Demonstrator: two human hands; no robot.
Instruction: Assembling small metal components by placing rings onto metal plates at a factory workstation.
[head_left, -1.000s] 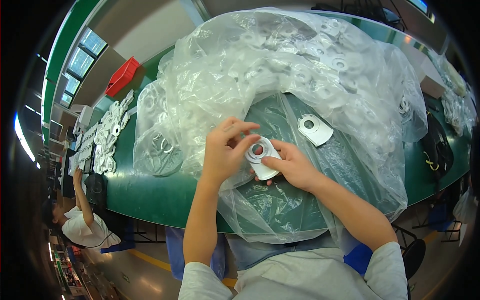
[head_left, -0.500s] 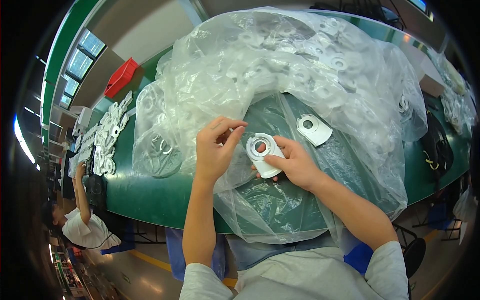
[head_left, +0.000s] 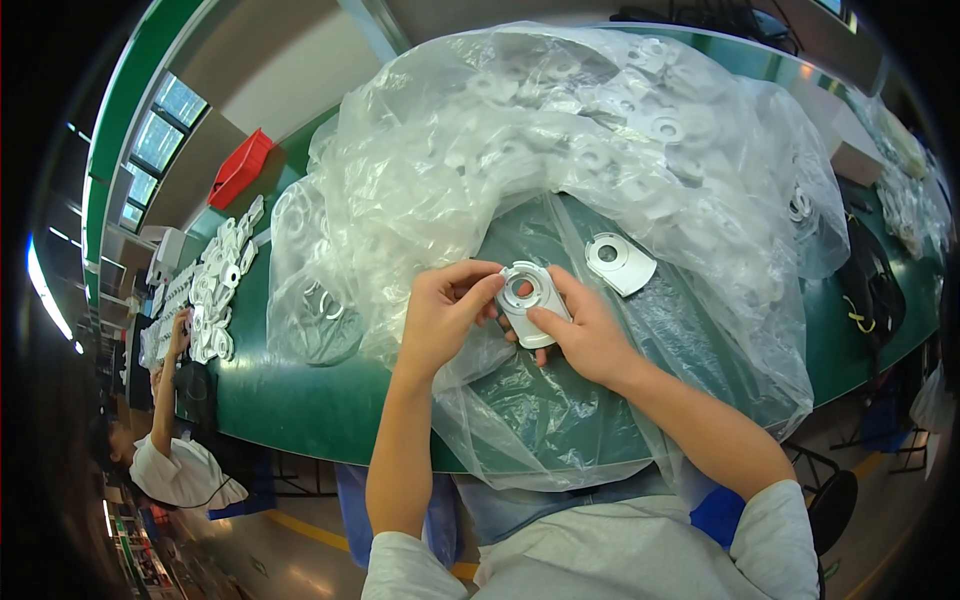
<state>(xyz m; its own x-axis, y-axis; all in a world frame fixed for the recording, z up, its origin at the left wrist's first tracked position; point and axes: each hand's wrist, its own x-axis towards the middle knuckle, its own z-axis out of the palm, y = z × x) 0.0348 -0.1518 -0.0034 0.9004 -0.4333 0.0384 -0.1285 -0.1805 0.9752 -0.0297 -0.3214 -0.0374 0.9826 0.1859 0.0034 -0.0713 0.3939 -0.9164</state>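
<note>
My right hand (head_left: 590,332) grips a white plastic housing (head_left: 538,327) with a round ringed opening at its upper end and a straight lower edge. Its thumb lies across the front, with fingertips showing below. My left hand (head_left: 445,308) is closed at the housing's upper left rim, thumb and forefinger touching the ring; anything small between those fingertips is hidden. A second housing of the same kind (head_left: 622,268) lies on clear plastic sheeting, just right of and beyond my right hand.
A large clear plastic bag (head_left: 420,150) full of similar white parts curves around the far side of the green table (head_left: 290,400). At the left are rows of white parts (head_left: 212,290), a red bin (head_left: 240,170) and a seated co-worker (head_left: 180,460). A black bag (head_left: 875,280) lies at the right.
My left hand has come down and right, from beside the housing onto its ring. The housing stays in my right hand, slightly turned. The co-worker's arm has shifted.
</note>
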